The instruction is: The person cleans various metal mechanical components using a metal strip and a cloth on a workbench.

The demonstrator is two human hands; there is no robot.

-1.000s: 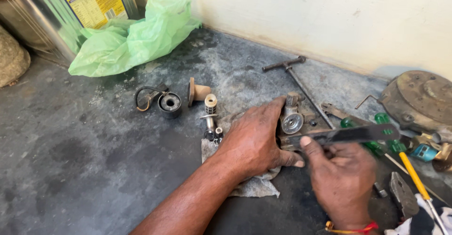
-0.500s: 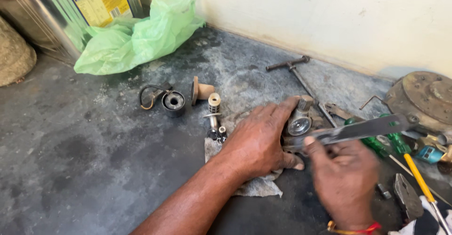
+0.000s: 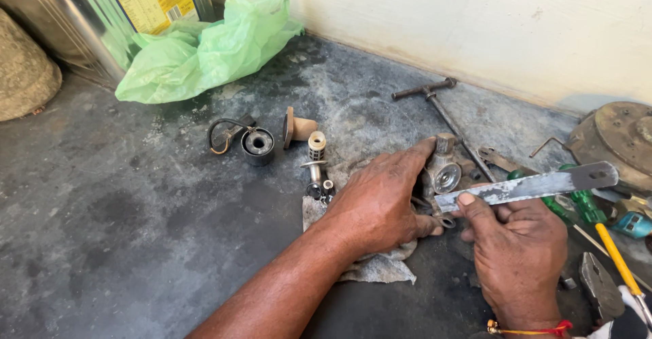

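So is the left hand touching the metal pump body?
Touching. In the head view the left hand lies over the metal pump body, fingers pressed on its top.

This looks like an informal repair workshop set up on a stained grey concrete floor (image 3: 136,244) beside a plastered wall (image 3: 441,20). Oily metal parts lie scattered mid-scene, with screwdrivers (image 3: 584,203), pliers (image 3: 601,288) and a T-handle wrench (image 3: 441,111) at right, and a grimy rag (image 3: 373,268) near.

Green plastic bag (image 3: 204,47), T-handle wrench (image 3: 441,111), screwdrivers (image 3: 577,200).
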